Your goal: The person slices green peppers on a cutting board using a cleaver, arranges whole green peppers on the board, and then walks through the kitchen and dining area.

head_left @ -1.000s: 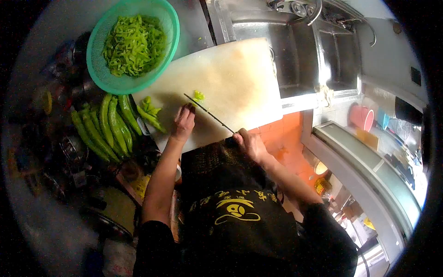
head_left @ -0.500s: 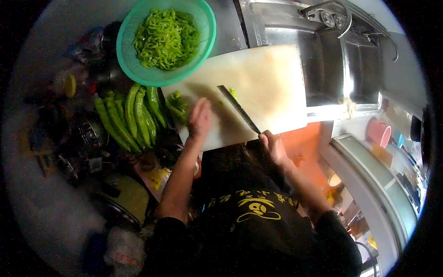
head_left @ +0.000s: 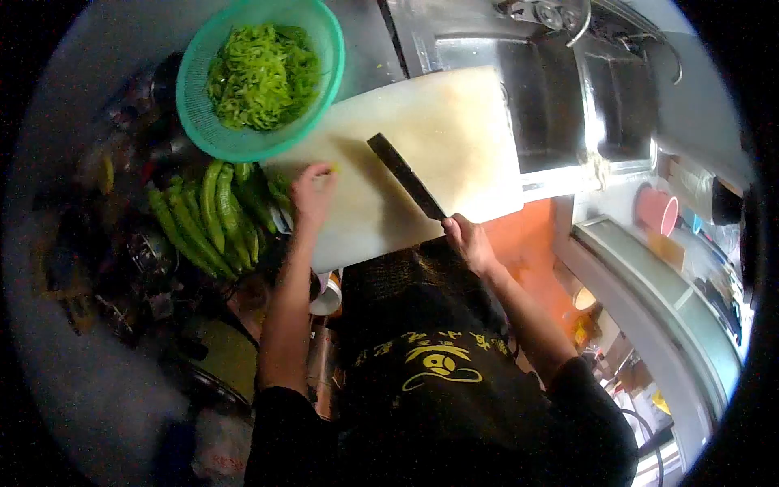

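Observation:
My right hand (head_left: 469, 242) is wrapped round the handle of a cleaver (head_left: 406, 177), whose dark blade slants over the cutting board (head_left: 454, 122). My left hand (head_left: 312, 195) is at the board's left edge, with thumb and fingers drawn together and a small green pepper piece (head_left: 334, 168) at the tips. Partly hidden behind that hand are more green pepper bits (head_left: 280, 191). Several whole long green peppers (head_left: 213, 215) lie left of the board. Above them, a green plastic colander (head_left: 331, 85) holds a heap of sliced green pepper (head_left: 264, 77).
A steel double sink (head_left: 540, 105) with a faucet (head_left: 583, 24) adjoins the board at the right. Dark clutter crowds the left side. A pink bucket (head_left: 656, 211) stands at far right, beyond the orange floor (head_left: 527, 252).
My left hand has gone from spread fingers to a pinch by the board's left edge. Green bits beside the cleaver are no longer on the board. The whole view has shifted slightly.

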Demonstrator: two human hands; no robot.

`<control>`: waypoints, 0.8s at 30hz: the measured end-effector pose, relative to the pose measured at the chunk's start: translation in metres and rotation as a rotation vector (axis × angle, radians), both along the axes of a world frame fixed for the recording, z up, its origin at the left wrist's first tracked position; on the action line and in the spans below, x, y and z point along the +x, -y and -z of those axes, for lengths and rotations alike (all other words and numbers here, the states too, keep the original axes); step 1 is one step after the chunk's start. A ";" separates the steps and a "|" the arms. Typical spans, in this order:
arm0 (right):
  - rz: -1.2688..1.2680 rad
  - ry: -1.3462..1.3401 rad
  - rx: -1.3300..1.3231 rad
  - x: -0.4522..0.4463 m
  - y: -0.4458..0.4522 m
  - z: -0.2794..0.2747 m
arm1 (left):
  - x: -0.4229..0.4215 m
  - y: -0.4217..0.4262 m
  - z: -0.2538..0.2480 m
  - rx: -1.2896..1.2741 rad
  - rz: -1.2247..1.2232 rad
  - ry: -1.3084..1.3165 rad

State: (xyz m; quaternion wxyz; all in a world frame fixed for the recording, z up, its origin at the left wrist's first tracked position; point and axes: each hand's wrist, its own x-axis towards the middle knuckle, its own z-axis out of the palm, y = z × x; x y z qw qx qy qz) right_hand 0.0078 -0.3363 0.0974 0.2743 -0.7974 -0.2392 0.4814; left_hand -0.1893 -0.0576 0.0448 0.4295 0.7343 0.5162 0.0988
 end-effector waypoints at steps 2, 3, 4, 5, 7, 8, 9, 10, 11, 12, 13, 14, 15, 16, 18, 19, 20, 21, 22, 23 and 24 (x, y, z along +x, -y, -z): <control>0.033 -0.046 -0.053 0.005 -0.005 -0.008 | 0.012 0.040 0.013 -0.027 0.089 0.112; 0.030 -0.004 -0.033 0.006 -0.007 -0.014 | 0.014 0.055 0.026 -0.023 0.053 0.130; 0.045 -0.034 -0.036 0.008 -0.006 -0.018 | 0.016 0.069 0.039 -0.020 0.016 0.148; 0.032 -0.029 -0.037 0.009 -0.006 -0.023 | 0.016 0.082 0.051 -0.019 -0.025 0.162; 0.012 -0.018 -0.042 0.011 -0.007 -0.030 | 0.021 0.085 0.034 0.180 0.042 0.136; 0.009 -0.013 -0.048 0.010 -0.007 -0.033 | 0.020 0.084 0.027 0.283 0.074 0.116; 0.004 -0.013 -0.053 0.007 -0.006 -0.034 | 0.022 0.082 0.025 0.342 0.095 0.129; -0.009 0.000 -0.042 0.006 -0.006 -0.033 | 0.022 0.083 0.022 0.315 0.069 0.140; -0.022 0.016 -0.031 0.005 -0.005 -0.033 | 0.025 0.085 0.019 0.289 0.044 0.154; -0.035 0.033 -0.022 0.004 -0.004 -0.034 | 0.028 0.086 0.016 0.261 0.018 0.170; -0.048 0.056 -0.020 0.002 -0.003 -0.034 | 0.027 0.086 0.016 0.365 0.092 0.142; -0.062 0.079 -0.019 0.000 -0.001 -0.034 | 0.026 0.087 0.017 0.467 0.165 0.114; -0.077 0.101 -0.018 -0.002 0.000 -0.034 | 0.024 0.087 0.020 0.569 0.238 0.085; -0.094 0.114 -0.014 -0.004 0.002 -0.035 | 0.021 0.088 0.024 0.586 0.271 0.059; -0.132 0.140 -0.006 -0.005 0.006 -0.037 | 0.015 0.091 0.038 0.619 0.332 0.007; -0.157 0.169 -0.005 -0.005 0.008 -0.039 | 0.011 0.097 0.053 0.616 0.308 0.014; -0.180 0.198 -0.004 -0.006 0.009 -0.043 | 0.006 0.104 0.069 0.612 0.285 0.022; -0.203 0.227 -0.002 -0.007 0.010 -0.045 | -0.001 0.108 0.085 0.615 0.290 0.007; -0.215 0.233 0.009 -0.007 0.011 -0.046 | -0.007 0.112 0.100 0.618 0.295 -0.007; -0.227 0.239 0.020 -0.007 0.013 -0.046 | -0.015 0.112 0.113 0.627 0.326 -0.045; -0.240 0.246 0.032 -0.006 0.014 -0.046 | -0.015 0.112 0.111 0.626 0.336 -0.054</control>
